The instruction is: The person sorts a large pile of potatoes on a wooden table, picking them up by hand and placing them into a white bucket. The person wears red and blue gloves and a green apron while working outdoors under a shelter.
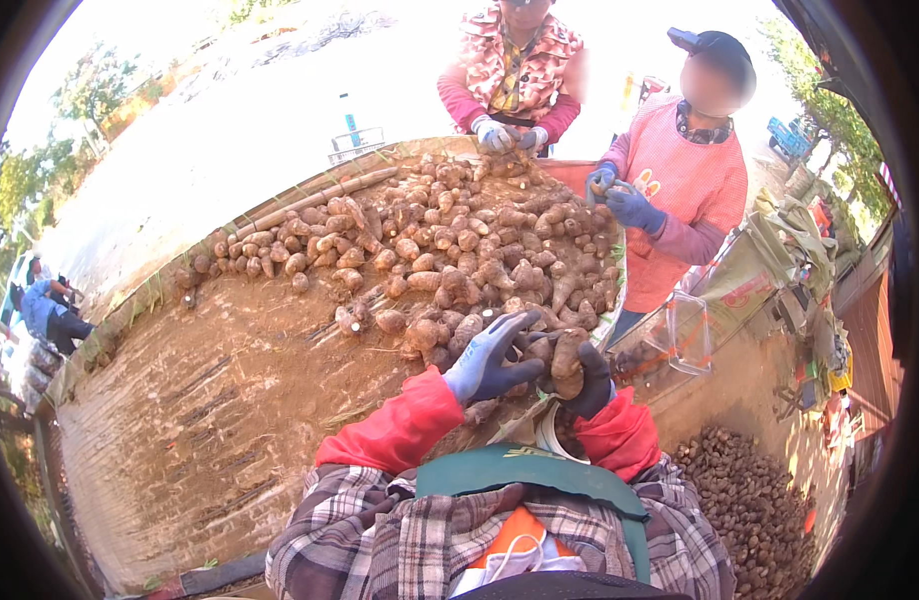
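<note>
Both my hands wear blue-grey work gloves and meet over the near edge of a soil-covered table [204, 390]. In my right hand [596, 379] is a long brown taro corm [568, 364], held upright. My left hand [493, 358] has its thumb and fingers round a smaller taro corm [538, 351] right beside it; whether the two corms are joined is hidden. Just beyond my hands spreads a heap of taro corms [467, 262], soil-crusted, a few with pale cut ends. Below my hands, the white rim of a container [551, 431] shows in part.
Across the table, a person's gloved hands [508, 137] hold a corm. At the right corner, another person's blue-gloved hands [624, 201] hold one too. A bamboo pole [317, 201] lies along the far edge. On the ground at right lies a large taro pile [744, 495], with a clear plastic crate [688, 334] above it.
</note>
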`<action>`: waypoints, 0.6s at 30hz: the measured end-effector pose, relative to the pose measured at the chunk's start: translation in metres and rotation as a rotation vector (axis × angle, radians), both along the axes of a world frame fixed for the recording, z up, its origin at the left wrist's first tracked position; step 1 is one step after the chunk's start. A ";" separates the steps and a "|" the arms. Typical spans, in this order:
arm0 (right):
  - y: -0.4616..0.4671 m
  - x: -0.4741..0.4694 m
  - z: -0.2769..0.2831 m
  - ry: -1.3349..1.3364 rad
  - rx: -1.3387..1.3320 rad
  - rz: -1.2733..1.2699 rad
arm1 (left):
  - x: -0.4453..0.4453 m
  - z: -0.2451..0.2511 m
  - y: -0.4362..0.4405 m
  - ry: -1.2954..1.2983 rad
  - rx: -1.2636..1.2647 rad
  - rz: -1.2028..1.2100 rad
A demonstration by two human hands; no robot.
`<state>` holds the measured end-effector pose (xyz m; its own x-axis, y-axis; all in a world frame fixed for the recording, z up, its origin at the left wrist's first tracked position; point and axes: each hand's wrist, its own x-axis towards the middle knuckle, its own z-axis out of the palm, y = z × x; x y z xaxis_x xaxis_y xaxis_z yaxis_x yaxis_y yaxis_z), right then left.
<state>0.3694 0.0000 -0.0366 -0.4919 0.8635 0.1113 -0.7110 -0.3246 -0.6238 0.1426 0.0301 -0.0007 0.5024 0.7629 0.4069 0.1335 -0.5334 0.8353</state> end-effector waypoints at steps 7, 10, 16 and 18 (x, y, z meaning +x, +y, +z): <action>-0.032 0.094 -0.011 0.142 -0.025 -0.368 | 0.046 -0.036 -0.024 0.216 0.316 -0.004; -0.050 0.140 -0.030 0.191 -0.142 -0.484 | 0.063 -0.056 -0.040 0.455 0.272 -0.083; -0.081 0.216 -0.104 0.296 -0.361 -0.700 | 0.065 -0.075 -0.050 0.641 0.445 -0.029; -0.087 0.242 -0.146 0.178 -0.433 -0.787 | 0.066 -0.074 -0.048 0.653 0.466 -0.007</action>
<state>0.6110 -0.0867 -0.1822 0.2492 0.9262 -0.2828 -0.9001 0.1139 -0.4204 0.2089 -0.0176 -0.0752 0.7533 0.5828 0.3047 0.5137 -0.8108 0.2807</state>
